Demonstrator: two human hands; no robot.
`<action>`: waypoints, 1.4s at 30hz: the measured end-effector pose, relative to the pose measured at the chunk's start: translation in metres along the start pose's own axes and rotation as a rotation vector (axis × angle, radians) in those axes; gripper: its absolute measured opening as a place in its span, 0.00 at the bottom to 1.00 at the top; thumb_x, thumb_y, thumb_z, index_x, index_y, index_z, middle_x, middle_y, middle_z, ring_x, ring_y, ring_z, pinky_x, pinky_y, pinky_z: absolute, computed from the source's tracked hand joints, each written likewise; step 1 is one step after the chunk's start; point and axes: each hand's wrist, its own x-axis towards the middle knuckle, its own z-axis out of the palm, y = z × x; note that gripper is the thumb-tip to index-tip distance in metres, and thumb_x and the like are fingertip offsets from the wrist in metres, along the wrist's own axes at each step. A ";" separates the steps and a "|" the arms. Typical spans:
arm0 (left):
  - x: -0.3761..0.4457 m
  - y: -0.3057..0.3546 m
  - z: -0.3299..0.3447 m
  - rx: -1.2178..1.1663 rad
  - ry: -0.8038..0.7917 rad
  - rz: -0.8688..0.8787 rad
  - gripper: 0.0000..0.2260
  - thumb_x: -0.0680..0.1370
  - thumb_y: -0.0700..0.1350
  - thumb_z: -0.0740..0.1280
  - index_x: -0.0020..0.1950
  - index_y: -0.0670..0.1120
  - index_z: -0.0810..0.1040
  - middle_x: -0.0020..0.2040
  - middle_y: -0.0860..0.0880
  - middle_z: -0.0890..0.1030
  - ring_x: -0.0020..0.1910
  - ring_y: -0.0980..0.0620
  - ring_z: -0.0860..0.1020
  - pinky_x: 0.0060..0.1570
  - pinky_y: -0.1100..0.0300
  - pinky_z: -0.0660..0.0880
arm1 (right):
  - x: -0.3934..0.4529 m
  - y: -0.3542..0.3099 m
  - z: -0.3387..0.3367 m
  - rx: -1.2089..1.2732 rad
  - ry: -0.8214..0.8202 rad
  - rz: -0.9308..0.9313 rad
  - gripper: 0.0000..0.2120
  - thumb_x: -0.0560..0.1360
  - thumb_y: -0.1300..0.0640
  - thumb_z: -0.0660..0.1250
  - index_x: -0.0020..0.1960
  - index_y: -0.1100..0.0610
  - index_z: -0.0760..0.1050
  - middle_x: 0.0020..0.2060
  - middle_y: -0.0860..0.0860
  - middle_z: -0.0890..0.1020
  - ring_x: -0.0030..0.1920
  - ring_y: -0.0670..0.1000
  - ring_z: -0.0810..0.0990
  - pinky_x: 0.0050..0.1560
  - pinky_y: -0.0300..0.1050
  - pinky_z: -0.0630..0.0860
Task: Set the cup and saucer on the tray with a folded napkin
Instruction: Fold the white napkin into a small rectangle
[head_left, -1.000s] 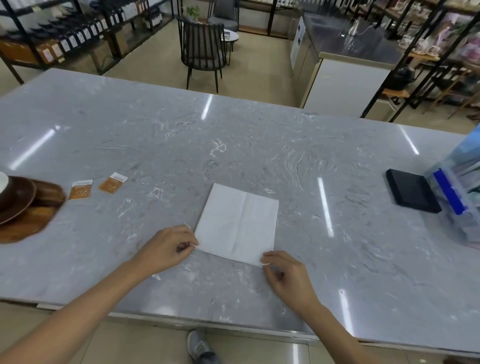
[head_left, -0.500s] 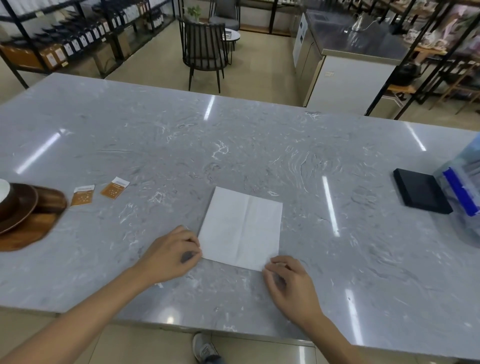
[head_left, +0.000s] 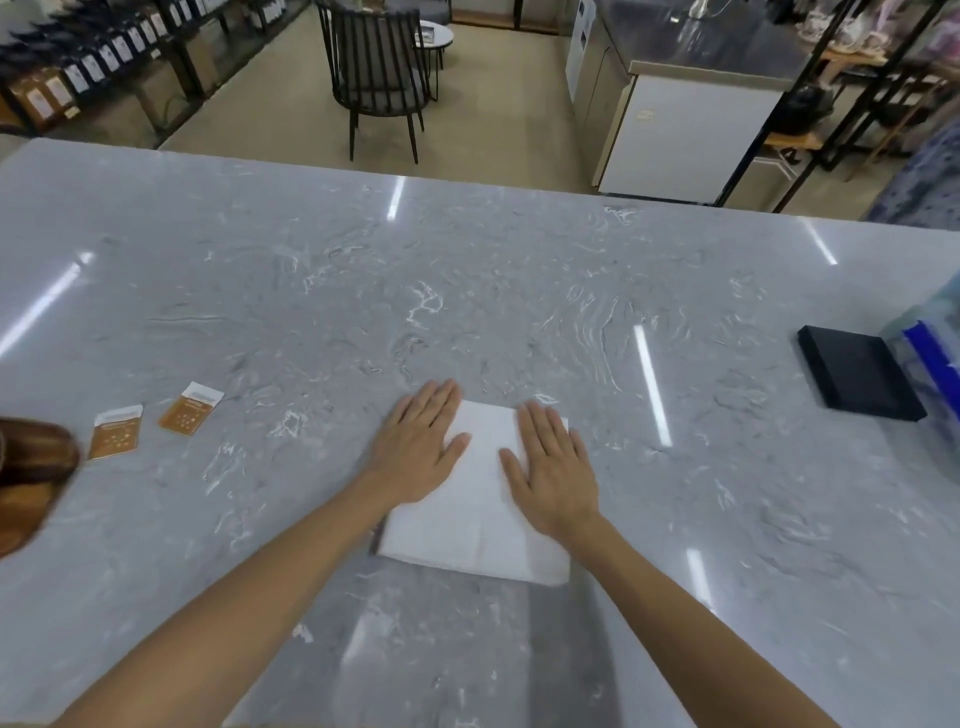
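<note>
Both hands flat, fingers straight — left hand (head_left: 418, 447) and right hand (head_left: 553, 470) press white napkin (head_left: 475, 525) on grey tabletop (head_left: 519, 312). Wooden tray (head_left: 26, 478) cut off at left edge — contents unseen.

Glossy grey marbled stone desk (head_left: 519, 291) with streaks of reflected light, matt white soft paper napkin (head_left: 478, 525), polished dark wood tray (head_left: 26, 483) left of napkin, matt black pad (head_left: 857, 382), orange paper sachets (head_left: 150, 421)
</note>
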 end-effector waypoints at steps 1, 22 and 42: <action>0.000 -0.003 0.003 -0.004 0.027 -0.007 0.31 0.84 0.61 0.45 0.83 0.48 0.46 0.84 0.52 0.47 0.82 0.53 0.46 0.79 0.52 0.45 | 0.000 0.008 0.000 -0.007 0.011 0.018 0.33 0.83 0.36 0.43 0.83 0.50 0.43 0.82 0.45 0.45 0.82 0.48 0.44 0.81 0.53 0.44; -0.028 0.000 0.009 -0.024 0.082 -0.170 0.33 0.82 0.61 0.45 0.83 0.46 0.47 0.84 0.50 0.50 0.82 0.50 0.48 0.80 0.47 0.50 | -0.037 0.010 -0.012 0.073 0.061 0.059 0.32 0.84 0.41 0.49 0.83 0.53 0.44 0.83 0.52 0.46 0.82 0.53 0.47 0.81 0.57 0.52; -0.146 0.030 0.020 -0.057 0.057 0.137 0.26 0.85 0.55 0.49 0.83 0.51 0.50 0.84 0.52 0.49 0.82 0.52 0.45 0.79 0.48 0.48 | -0.085 0.001 0.010 -0.024 -0.004 -0.058 0.33 0.82 0.37 0.42 0.83 0.49 0.41 0.82 0.46 0.43 0.82 0.49 0.41 0.81 0.53 0.45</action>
